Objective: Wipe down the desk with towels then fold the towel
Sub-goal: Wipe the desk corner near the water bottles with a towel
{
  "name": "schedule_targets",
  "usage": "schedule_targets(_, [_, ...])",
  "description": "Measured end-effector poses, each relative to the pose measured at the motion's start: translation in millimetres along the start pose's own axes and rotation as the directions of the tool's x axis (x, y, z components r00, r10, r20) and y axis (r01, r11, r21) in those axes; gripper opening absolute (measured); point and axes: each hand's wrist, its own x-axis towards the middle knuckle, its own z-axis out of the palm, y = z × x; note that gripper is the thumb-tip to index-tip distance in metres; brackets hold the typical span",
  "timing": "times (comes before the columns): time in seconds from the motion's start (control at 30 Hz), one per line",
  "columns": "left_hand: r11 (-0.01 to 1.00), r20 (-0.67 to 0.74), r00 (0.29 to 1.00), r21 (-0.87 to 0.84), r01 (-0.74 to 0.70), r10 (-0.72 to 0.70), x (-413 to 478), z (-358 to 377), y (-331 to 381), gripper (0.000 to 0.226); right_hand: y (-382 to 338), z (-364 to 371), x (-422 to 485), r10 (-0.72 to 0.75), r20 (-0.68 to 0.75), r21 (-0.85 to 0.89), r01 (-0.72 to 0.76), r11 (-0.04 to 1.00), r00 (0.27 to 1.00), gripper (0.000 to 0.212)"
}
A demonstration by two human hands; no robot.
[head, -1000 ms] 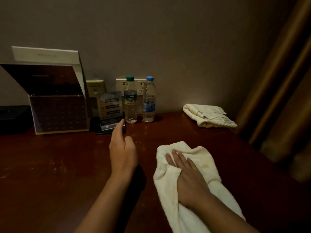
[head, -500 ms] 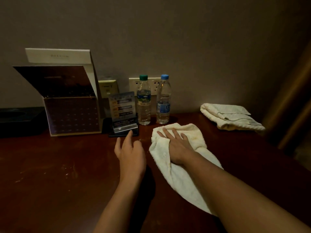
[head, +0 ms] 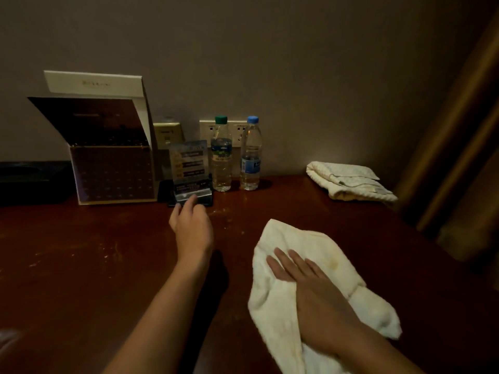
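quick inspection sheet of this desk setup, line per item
surface: dark wooden desk, pale specks and smears on it
job's things: cream towel crumpled under right hand; second towel folded at back right
clutter: green-capped bottle, blue-capped bottle, acrylic sign stand, box with raised lid along the wall
grippers: left hand, fingertips at the sign stand's base; right hand flat on the towel
cables: nothing seen
surroundings: wall sockets behind bottles, curtain at right

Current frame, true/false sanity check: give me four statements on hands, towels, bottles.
1. The right hand presses flat on the cream towel. True.
2. The left hand holds a bottle. False: it holds nothing, reaching toward the sign stand.
3. Both bottles have blue caps. False: the green-capped bottle stands left of the blue-capped bottle.
4. A second towel lies at the desk's far right. True.
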Motion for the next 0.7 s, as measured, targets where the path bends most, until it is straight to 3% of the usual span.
schedule_targets(0.13, [0.996,-0.057,0.996,-0.065,0.066,-0.070,5.3,-5.7,-7.7,0.064,-7.1,16.5,-51.1,0.170,0.039,0.001,-0.170,0.985,0.985,0.070])
schedule_targets(0.2, [0.995,-0.064,0.995,-0.070,0.071,-0.076,8.1,-5.8,-10.7,0.069,-14.1,19.9,-60.5,0.184,0.029,-0.051,-0.182,0.982,0.983,0.064])
schedule_targets(0.3, [0.995,-0.014,0.998,-0.081,0.062,-0.064,-2.8,-2.9,-2.3,0.054,-12.3,20.2,-50.6,0.216,0.049,-0.060,-0.213,0.975,0.975,0.066])
schedule_targets(0.43, [1.000,0.045,0.999,-0.031,-0.002,0.003,-9.5,8.6,-5.3,0.048,-10.4,-1.8,-16.6,0.192,0.044,-0.023,-0.191,0.981,0.980,0.069])
schedule_targets(0.57, [0.999,0.031,0.999,-0.024,0.022,-0.021,-5.9,12.4,-5.9,0.048,-1.2,-3.3,40.1,0.188,0.051,-0.013,-0.188,0.982,0.981,0.091])
schedule_targets(0.7, [0.996,-0.010,0.997,0.047,-0.078,0.079,2.3,13.0,-16.3,0.051,16.0,0.0,117.8,0.236,0.078,-0.003,-0.237,0.972,0.969,0.083])
